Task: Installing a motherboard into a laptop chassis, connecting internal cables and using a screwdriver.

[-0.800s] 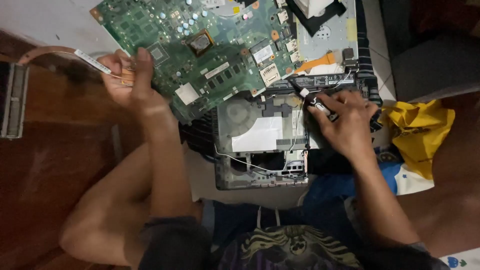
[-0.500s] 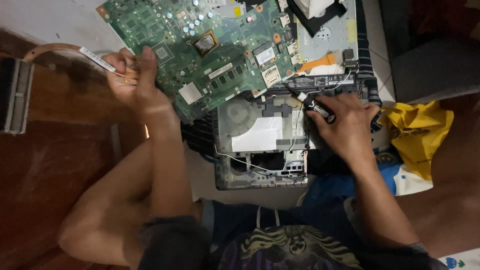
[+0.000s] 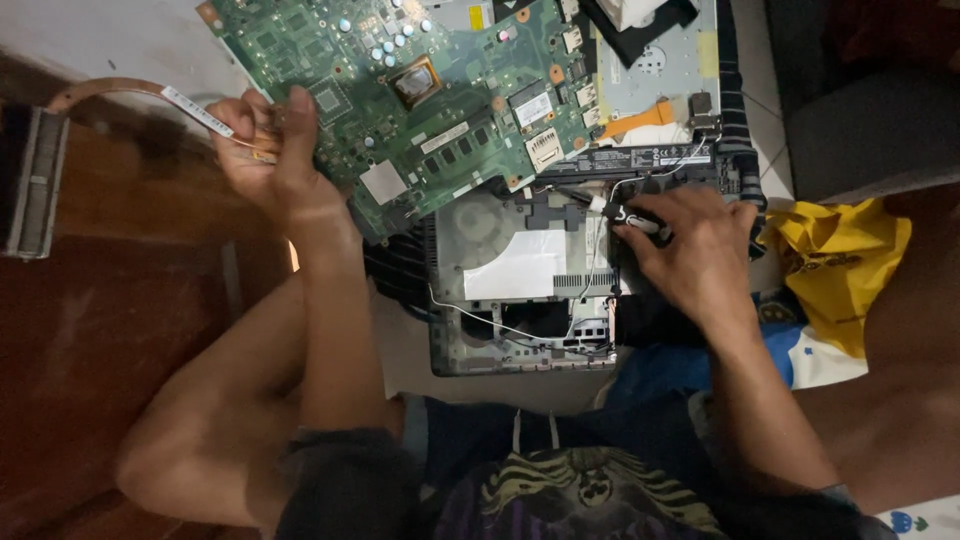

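Note:
My left hand (image 3: 268,150) grips the left edge of a large green motherboard (image 3: 420,90) and holds it tilted up above an opened laptop base (image 3: 520,290). A copper heat pipe (image 3: 120,92) with a finned grey heatsink (image 3: 35,185) juts out to the left from that hand. My right hand (image 3: 695,250) rests on the right side of the laptop base, fingers closed on a small black-and-white cable connector (image 3: 630,218). Thin white wires (image 3: 500,325) run across the base.
A silver metal drive plate with an orange ribbon cable (image 3: 650,115) lies behind the base. A crumpled yellow bag (image 3: 840,260) sits at the right. Dark reddish wood surface (image 3: 110,380) fills the left; my knees and dark shirt are below.
The left hand and the motherboard have shifted slightly up and to the right. My right hand stays on the connector, barely moved.

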